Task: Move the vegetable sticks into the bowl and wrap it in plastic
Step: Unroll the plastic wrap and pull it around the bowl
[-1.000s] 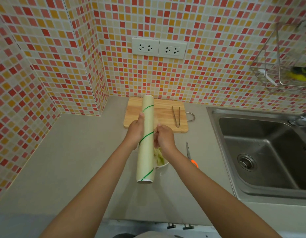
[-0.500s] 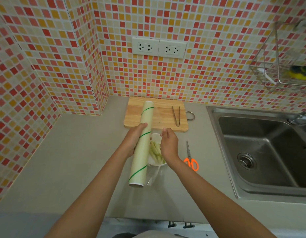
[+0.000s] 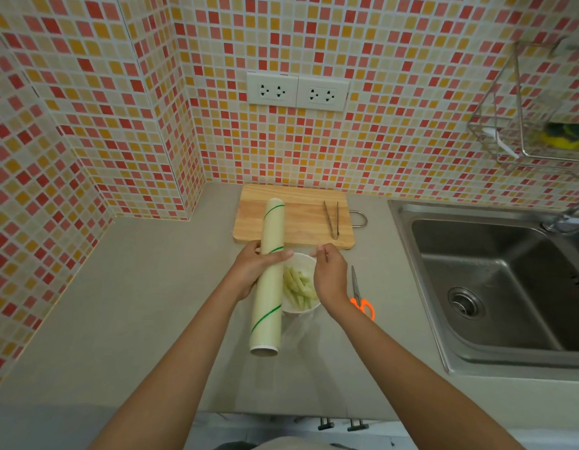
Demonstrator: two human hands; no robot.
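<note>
At the centre of the frame a white bowl [image 3: 301,289] stands on the grey surface [image 3: 145,306], and the pale green vegetable sticks [image 3: 296,287] lie inside it. The left hand [image 3: 254,271] grips a long roll of plastic wrap [image 3: 269,277] just left of the bowl, its fingers curled round the tube from the left, thumb over the top; the roll runs from the lower centre of the frame up over the near left corner of the wooden cutting board [image 3: 294,216]. The right hand [image 3: 328,276] sits over the right rim of the bowl with its fingers bent and pinched together at the bowl's far edge, apparently on the clear film [image 3: 296,329], though the film there is too faint to be sure; a loose, crumpled stretch of it shows below the bowl on the surface. Metal tongs [image 3: 332,219] lie on the right part of the cutting board. Scissors with orange handles [image 3: 361,297] lie on the surface just right of the right wrist. A steel sink [image 3: 495,287] fills the right of the frame, and a wire rack [image 3: 538,115] hangs on the tiled wall at upper right, with two sockets [image 3: 297,91] at upper centre.
</note>
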